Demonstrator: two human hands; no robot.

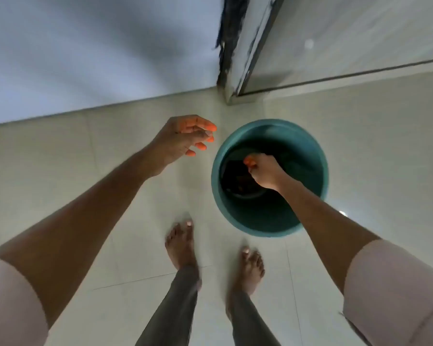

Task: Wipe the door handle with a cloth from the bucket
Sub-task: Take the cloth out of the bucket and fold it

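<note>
A teal bucket point(308, 151) stands on the pale tiled floor in front of my feet. Something dark, likely the cloth point(235, 176), lies at its bottom. My right hand point(265, 172) is reaching down inside the bucket with its fingers curled over the dark thing; whether it grips it is not visible. My left hand point(185, 137) hovers to the left of the bucket's rim, fingers apart and holding nothing. The door handle is not in view.
A white wall point(98, 58) runs along the far left. A worn door frame point(231, 53) and the bottom of a door point(348, 41) rise just beyond the bucket. My bare feet point(181, 243) stand on the tiles near the bucket.
</note>
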